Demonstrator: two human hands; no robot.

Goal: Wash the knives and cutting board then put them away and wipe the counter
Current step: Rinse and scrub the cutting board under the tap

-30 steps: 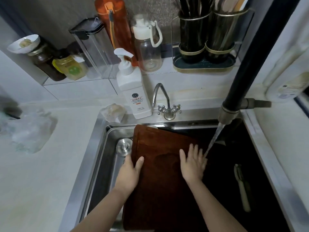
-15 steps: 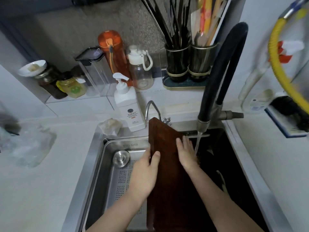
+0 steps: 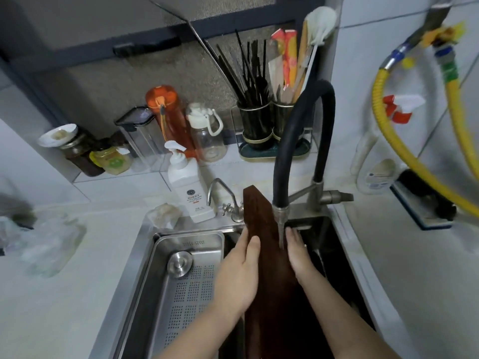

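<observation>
A dark wooden cutting board (image 3: 261, 229) stands on edge in the sink (image 3: 145, 255), left hand (image 3: 239, 270) gripping its left face, right hand (image 3: 298, 255) pressed flat on the other, apparently so tap water (image 3: 281, 235) rinses it.

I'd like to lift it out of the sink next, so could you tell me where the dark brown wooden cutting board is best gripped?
Grip the dark brown wooden cutting board by its two long faces near the upper end, one hand from each side. It stands on edge in the steel sink, so its faces are exposed left and right, where the left hand and right hand now press.
</observation>
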